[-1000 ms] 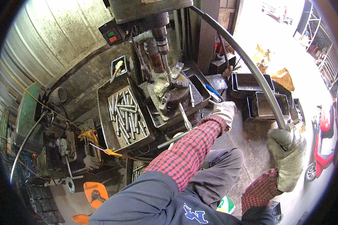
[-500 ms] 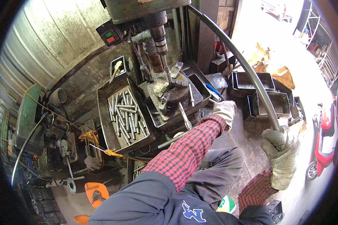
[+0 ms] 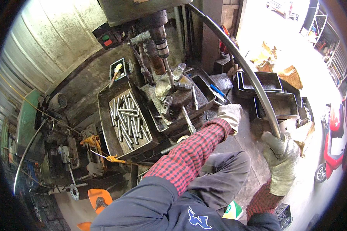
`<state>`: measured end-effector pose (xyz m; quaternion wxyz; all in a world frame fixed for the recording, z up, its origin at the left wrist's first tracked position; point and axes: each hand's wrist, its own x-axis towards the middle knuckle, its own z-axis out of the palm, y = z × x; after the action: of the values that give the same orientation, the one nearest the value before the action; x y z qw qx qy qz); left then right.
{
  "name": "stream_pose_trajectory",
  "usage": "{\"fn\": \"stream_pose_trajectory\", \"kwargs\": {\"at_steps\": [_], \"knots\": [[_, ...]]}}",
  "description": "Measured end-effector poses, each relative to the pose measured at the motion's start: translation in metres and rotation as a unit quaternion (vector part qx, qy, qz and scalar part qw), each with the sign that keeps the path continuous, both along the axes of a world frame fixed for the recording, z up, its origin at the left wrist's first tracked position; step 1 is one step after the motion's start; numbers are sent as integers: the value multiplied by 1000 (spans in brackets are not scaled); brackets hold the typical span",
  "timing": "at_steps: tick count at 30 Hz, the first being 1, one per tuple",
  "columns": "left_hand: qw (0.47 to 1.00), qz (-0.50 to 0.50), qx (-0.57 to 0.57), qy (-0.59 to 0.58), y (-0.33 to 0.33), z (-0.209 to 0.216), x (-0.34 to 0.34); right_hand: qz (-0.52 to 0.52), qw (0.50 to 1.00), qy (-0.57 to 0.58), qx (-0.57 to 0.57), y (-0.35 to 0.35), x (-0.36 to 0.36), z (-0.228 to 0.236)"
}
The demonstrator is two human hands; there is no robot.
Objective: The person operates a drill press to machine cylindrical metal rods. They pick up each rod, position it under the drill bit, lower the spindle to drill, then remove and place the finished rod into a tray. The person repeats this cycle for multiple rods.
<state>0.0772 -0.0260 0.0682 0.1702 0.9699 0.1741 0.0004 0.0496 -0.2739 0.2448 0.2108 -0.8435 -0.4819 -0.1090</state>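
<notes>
My right hand (image 3: pixel 280 159), in a worn grey-green work glove, is wrapped round the lower end of a long curved metal lever (image 3: pixel 254 73). That lever runs up to the head of a drill press (image 3: pixel 142 13). Below the head, the chuck (image 3: pixel 160 41) carries a bit (image 3: pixel 168 71) that reaches down to a round metal fixture (image 3: pixel 181 94) on the machine table. My left hand (image 3: pixel 230 114), in a pale glove, is closed to the right of the table; its fingers are mostly hidden, so anything inside is not visible. A short metal rod (image 3: pixel 195 98) lies on the fixture's right side.
A metal tray (image 3: pixel 104 127) of short metal rods (image 3: pixel 129 119) stands left of the fixture. A brush (image 3: pixel 115 73) lies behind it. Nested dark metal bins (image 3: pixel 275 106) sit at the right. A blue-handled tool (image 3: pixel 217 91) lies by the table. A switch box (image 3: pixel 107 37) hangs upper left.
My right hand and the lever end have moved slightly left and downward. My left hand stays almost in place. The whole view has shifted a little.
</notes>
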Motion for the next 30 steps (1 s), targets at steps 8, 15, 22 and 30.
{"fn": "stream_pose_trajectory", "kwargs": {"at_steps": [8, 15, 22, 30], "knots": [[979, -175, 77, 74, 12, 3, -2, 47, 992, 70, 88, 14, -2, 8], [986, -160, 19, 31, 18, -2, -2, -197, 921, 334, -38, 20, 11, -7], [986, -156, -41, -43, 20, -17, 8, -204, 903, 378, -20, 19, 18, -32], [983, -181, -19, -2, 20, -33, 12, -189, 907, 375, -21, 18, 19, -38]]}}
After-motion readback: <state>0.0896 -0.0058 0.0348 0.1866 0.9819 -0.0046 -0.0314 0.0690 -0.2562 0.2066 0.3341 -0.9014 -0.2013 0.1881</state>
